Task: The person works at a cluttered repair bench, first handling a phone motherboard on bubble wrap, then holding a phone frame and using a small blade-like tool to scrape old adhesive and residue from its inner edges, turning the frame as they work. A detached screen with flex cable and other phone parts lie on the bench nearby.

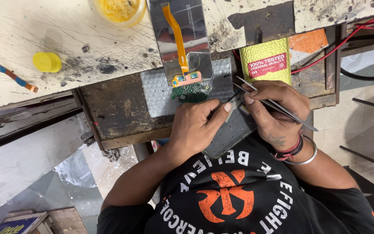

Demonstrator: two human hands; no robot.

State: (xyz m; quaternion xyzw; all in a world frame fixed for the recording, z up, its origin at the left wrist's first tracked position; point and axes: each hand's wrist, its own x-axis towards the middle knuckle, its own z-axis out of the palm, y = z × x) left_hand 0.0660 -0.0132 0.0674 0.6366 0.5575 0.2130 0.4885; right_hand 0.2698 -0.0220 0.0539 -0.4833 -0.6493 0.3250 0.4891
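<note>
Tweezers [278, 105] sat pinched in my right hand [278, 113], their long axis running from lower right, tips aimed at the upper left. My left hand [195, 125] gripped the dark phone frame [232, 132] at the frame's centre, below the green circuit board [190, 92].

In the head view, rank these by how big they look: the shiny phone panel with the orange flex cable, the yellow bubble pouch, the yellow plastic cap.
1. Shiny phone panel with orange flex cable
2. Yellow bubble pouch, partly hidden by the right hand
3. Yellow plastic cap, clearly smallest

A yellow cap [47, 62] and a yellow-filled bowl [120, 11] sit on the scratched bench [66, 30], beside red wires [347, 39].
</note>
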